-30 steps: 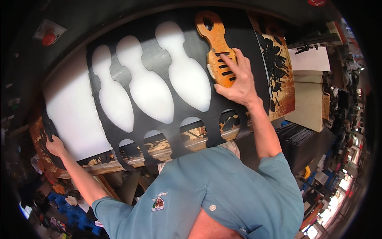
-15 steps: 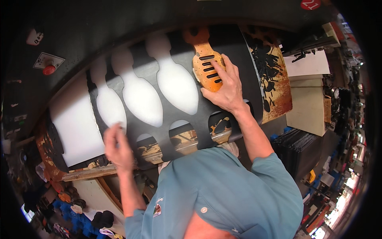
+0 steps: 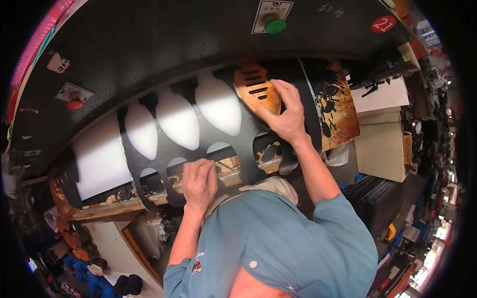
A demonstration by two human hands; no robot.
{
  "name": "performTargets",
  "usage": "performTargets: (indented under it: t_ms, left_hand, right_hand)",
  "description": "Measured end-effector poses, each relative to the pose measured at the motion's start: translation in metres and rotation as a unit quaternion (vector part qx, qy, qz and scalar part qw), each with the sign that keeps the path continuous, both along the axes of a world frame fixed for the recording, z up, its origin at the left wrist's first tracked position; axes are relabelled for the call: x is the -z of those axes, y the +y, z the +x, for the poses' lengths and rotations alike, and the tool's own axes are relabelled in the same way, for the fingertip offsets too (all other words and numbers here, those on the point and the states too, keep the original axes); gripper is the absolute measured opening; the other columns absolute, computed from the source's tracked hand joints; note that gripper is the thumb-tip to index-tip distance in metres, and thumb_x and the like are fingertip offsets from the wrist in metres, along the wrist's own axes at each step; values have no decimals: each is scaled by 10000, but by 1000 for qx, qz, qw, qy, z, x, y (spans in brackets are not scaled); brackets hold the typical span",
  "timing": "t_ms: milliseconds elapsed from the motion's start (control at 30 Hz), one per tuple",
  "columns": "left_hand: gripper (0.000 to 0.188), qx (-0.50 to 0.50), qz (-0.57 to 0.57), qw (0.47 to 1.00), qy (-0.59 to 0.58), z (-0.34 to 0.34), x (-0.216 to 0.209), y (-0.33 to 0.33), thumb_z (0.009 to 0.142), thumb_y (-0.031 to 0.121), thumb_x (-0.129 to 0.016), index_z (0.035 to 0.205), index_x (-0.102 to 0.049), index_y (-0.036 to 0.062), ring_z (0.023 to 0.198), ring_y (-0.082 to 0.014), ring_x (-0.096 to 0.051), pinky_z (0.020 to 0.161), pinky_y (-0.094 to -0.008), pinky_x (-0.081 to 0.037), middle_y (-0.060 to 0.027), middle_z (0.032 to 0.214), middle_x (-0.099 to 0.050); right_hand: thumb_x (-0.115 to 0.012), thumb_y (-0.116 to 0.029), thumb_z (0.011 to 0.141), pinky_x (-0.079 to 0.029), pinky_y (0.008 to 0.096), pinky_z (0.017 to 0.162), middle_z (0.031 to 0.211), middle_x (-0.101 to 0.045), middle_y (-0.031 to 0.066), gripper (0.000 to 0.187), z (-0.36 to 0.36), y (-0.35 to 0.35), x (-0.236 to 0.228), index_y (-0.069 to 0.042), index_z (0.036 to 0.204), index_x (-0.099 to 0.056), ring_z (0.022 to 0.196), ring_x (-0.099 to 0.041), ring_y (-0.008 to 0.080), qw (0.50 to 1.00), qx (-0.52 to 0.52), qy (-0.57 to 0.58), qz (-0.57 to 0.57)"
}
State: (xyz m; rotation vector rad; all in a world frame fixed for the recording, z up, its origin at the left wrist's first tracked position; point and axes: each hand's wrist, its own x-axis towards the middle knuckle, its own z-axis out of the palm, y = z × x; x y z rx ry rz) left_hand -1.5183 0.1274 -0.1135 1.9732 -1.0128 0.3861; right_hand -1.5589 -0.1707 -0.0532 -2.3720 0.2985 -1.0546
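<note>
An orange-brown, sole-shaped cutting die point(image 3: 257, 91) with several dark slots lies against a black sheet point(image 3: 211, 130) at the machine's front. My right hand point(image 3: 289, 111) is closed around the die's near right side, thumb at its near end and fingers along its edge. The sheet has several sole-shaped cutouts, with a white surface point(image 3: 177, 124) showing through them. My left hand point(image 3: 199, 185) is at the sheet's near edge, beside the half-round openings, its fingers curled together. What those fingers hold, if anything, is hidden.
A dark machine panel point(image 3: 194, 44) spans the far side, with a red button point(image 3: 74, 104) and a green button point(image 3: 275, 26). A wooden ledge point(image 3: 119, 208) runs along the near edge. Black scraps point(image 3: 325, 107) lie on the right; stacked black sheets point(image 3: 375, 201) stand lower right.
My left hand has moved right along the sheet's near edge. My right hand stays on the die, now gripping its side. The view has shifted, showing more of the panel and its green button.
</note>
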Motion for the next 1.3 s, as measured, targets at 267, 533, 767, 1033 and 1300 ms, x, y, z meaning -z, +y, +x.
performTargets:
  t_ms: [267, 533, 767, 1033, 1300]
  left_hand:
    - [238, -23, -28, 999, -27, -2, 3, 6, 869, -37, -796, 1067, -688, 40, 907, -354, -654, 792, -445, -536, -129, 1012, -703]
    - [112, -92, -41, 992, -75, -21, -15, -26, 923, 53, -797, 932, -689, 21, 850, -378, -657, 768, -470, -535, -163, 915, -685]
    - [261, -133, -7, 991, -26, -34, -31, -56, 933, 206, -845, 827, -678, 36, 773, -358, -657, 713, -472, -528, -144, 821, -671]
    - [205, -55, 62, 995, -60, -42, -32, -48, 909, 214, -847, 833, -745, 54, 849, -293, -637, 778, -411, -525, -50, 915, -733]
    - [208, -68, 58, 996, -17, -54, -30, -51, 910, 206, -829, 822, -736, 41, 895, -299, -613, 803, -426, -529, -51, 927, -731]
  right_hand:
    - [-769, 11, 945, -521, 297, 731, 856, -676, 62, 46, 15, 1, -92, 8, 945, -724, 780, -643, 163, 974, -114, -185, -60]
    - [-763, -30, 951, -501, 304, 659, 804, -662, 82, 39, -103, -7, -29, -2, 953, -737, 697, -608, 148, 996, -39, -85, 1]
    - [-778, -67, 898, -546, 420, 722, 892, -664, 80, 71, -149, -22, 31, -73, 968, -764, 804, -692, 310, 994, 14, -62, -94]
    - [-737, -132, 936, -541, 459, 780, 952, -687, 71, 59, -149, -20, 30, -88, 966, -761, 850, -700, 333, 999, 6, -21, -40]
    - [-761, -71, 932, -530, 444, 774, 917, -662, 95, 88, -155, -24, 37, -77, 1018, -748, 835, -675, 339, 998, -18, -28, -59]
